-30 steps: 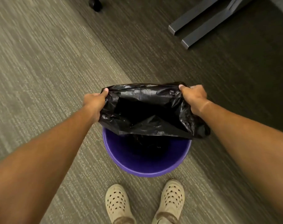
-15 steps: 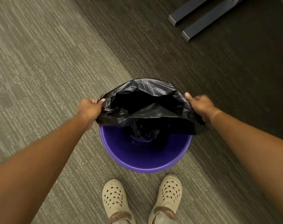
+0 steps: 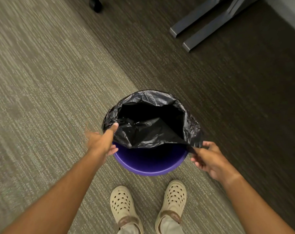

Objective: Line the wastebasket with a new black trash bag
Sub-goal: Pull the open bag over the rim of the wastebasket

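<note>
**Seating the bag over the near rim**

The black trash bag (image 3: 151,122) is sitting in the purple wastebasket (image 3: 150,164), its mouth already draped over the far rim while the near rim is showing bare. The right hand (image 3: 210,159) is pinching the bag's near corner between fingertips and thumb. The left hand (image 3: 101,142) is pressing a thumb on the bag's side edge; whether it is truly gripping, I cannot tell, as it is blurred. To do this well, the hem between the two hands probably needs drawing toward the person and down over the bare rim, evenly, so the far side is not pulled loose. Outward of each hand, the carpet (image 3: 42,98) is lying open; the shoes (image 3: 123,205) are standing just behind the rim, and the desk legs (image 3: 202,26) are sitting well beyond it.
</note>
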`<state>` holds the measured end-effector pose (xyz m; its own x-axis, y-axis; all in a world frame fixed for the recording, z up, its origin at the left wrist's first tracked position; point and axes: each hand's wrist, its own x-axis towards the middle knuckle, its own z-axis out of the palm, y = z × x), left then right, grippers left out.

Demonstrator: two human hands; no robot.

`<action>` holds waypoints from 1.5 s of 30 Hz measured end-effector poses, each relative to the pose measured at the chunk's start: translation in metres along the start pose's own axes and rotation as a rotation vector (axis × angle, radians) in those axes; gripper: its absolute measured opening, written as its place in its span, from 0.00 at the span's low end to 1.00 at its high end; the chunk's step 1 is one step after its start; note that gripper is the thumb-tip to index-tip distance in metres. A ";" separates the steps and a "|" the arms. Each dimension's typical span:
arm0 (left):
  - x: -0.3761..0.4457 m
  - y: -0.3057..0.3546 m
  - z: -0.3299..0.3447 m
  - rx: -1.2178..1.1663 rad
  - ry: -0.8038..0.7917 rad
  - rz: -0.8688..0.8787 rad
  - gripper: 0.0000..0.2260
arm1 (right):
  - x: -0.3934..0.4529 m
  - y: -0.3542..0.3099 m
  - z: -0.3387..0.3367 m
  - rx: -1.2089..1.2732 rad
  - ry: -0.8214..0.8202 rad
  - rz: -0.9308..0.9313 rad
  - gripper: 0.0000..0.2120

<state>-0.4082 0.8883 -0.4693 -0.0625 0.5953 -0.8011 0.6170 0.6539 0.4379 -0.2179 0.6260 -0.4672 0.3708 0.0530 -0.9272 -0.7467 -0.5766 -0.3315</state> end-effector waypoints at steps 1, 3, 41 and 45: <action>-0.002 0.000 0.003 -0.003 -0.021 -0.030 0.24 | -0.001 0.004 0.000 0.013 -0.008 0.018 0.21; -0.004 -0.005 0.004 0.004 -0.039 -0.031 0.13 | -0.003 0.012 0.000 0.044 -0.011 0.042 0.18; 0.050 -0.118 0.015 0.186 -0.137 0.002 0.06 | 0.073 0.088 0.057 0.414 -0.103 0.082 0.12; 0.061 -0.094 -0.001 0.070 -0.210 -0.039 0.10 | 0.077 0.056 0.032 0.525 0.027 0.035 0.14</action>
<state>-0.4712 0.8641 -0.5591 0.0727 0.4551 -0.8875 0.6710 0.6360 0.3812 -0.2495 0.6237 -0.5625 0.3498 0.0159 -0.9367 -0.9324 -0.0913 -0.3497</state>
